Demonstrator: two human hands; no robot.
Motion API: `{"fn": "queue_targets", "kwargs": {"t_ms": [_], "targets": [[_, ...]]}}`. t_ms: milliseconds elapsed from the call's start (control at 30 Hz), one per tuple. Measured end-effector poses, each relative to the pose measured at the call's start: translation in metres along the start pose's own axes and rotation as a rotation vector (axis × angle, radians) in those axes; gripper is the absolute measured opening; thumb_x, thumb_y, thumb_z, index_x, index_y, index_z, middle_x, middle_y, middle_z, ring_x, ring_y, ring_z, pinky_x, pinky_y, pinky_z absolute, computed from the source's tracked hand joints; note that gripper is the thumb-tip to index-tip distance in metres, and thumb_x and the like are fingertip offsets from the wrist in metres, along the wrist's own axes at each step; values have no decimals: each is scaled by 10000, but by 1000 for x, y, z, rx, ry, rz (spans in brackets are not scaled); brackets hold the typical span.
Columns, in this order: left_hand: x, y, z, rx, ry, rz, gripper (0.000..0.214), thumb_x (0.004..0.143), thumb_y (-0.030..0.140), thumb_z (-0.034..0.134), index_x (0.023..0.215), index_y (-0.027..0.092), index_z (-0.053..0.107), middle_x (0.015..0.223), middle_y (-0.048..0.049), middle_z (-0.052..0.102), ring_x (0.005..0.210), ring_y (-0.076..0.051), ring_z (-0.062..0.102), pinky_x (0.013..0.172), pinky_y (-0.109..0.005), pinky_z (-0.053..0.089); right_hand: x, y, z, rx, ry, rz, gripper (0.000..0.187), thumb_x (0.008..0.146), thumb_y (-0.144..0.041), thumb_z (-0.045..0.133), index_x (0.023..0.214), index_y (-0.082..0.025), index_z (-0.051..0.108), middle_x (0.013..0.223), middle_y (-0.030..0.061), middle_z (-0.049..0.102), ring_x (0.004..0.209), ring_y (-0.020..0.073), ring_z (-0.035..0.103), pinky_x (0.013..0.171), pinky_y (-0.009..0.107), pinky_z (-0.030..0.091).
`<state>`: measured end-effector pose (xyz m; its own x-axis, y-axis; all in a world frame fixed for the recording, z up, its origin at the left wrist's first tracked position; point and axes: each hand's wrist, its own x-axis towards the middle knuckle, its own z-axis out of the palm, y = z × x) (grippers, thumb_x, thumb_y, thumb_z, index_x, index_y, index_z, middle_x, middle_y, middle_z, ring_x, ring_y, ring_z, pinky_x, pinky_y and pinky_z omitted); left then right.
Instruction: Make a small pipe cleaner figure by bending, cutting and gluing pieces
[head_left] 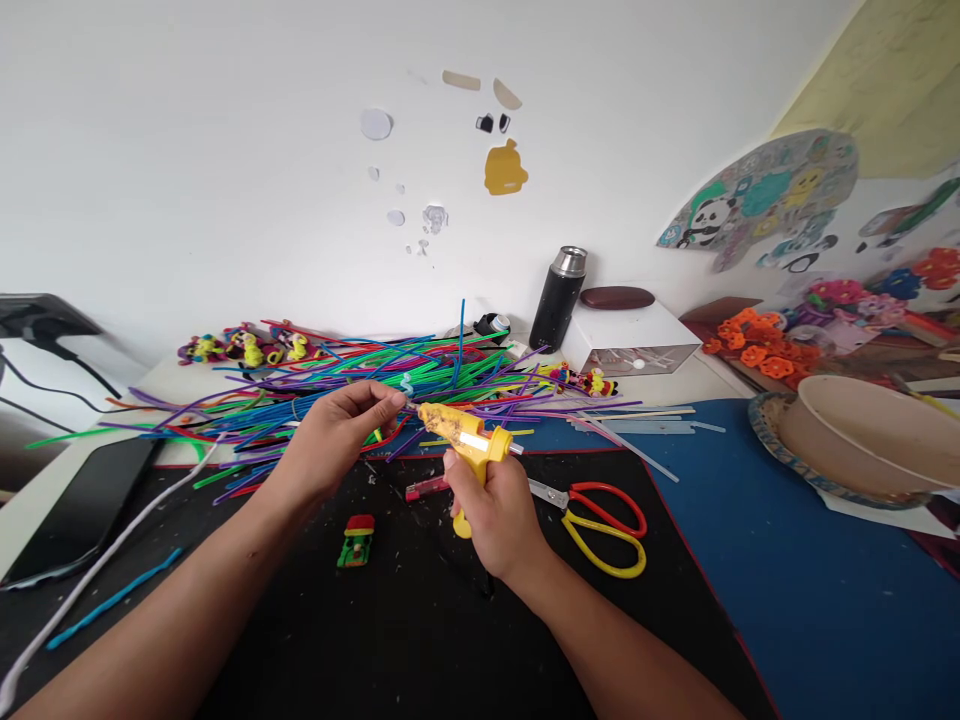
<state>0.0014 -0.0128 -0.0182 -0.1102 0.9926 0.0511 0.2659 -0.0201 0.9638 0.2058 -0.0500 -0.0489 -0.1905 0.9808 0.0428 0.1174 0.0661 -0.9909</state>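
My right hand (499,510) is wrapped round the handle of a yellow hot glue gun (461,430), whose nozzle points left. A glue stick shows at its back end. My left hand (345,430) has thumb and fingers pinched together right at the nozzle tip; what they hold is mostly hidden. A small light blue curled piece (406,383) shows just beyond those fingertips. Below the hands, a small green figure with a red and yellow top (356,541) lies on the black mat (300,640). Partly behind my right hand is a red-handled cutter (424,488).
Many coloured pipe cleaners (442,365) are heaped at the back. Scissors (607,530) lie right of my right hand. A black flask (559,300), a white box (637,340) and a bowl (874,440) stand further right. A phone (82,505) and white cable (112,555) are left.
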Motion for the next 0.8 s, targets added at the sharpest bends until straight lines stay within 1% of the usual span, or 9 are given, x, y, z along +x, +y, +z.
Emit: {"fn": "queue_targets", "kwargs": {"t_ms": [333, 533, 800], "targets": [[0, 0, 0, -20, -15, -8, 430, 793, 624, 817, 789, 205, 721, 705, 3, 631, 671, -163, 531, 649, -271, 412, 1, -1, 0, -10, 9, -1, 459, 970, -494, 553, 605, -220, 501, 504, -11, 523, 475, 138, 510, 494, 262, 381], [0, -1, 0, -22, -16, -8, 406, 798, 606, 819, 796, 211, 727, 699, 11, 624, 660, -157, 520, 637, -268, 399, 1, -1, -1, -12, 5, -1, 469, 971, -501, 557, 598, -221, 500, 501, -8, 522, 474, 143, 514, 494, 264, 384], [0, 2, 0, 3, -12, -3, 439, 786, 641, 807, 784, 211, 722, 699, 4, 629, 654, -166, 533, 630, -272, 409, 0, 0, 0, -17, 4, 2, 464, 970, -509, 553, 609, -224, 493, 504, -11, 519, 480, 141, 513, 497, 260, 385]]}}
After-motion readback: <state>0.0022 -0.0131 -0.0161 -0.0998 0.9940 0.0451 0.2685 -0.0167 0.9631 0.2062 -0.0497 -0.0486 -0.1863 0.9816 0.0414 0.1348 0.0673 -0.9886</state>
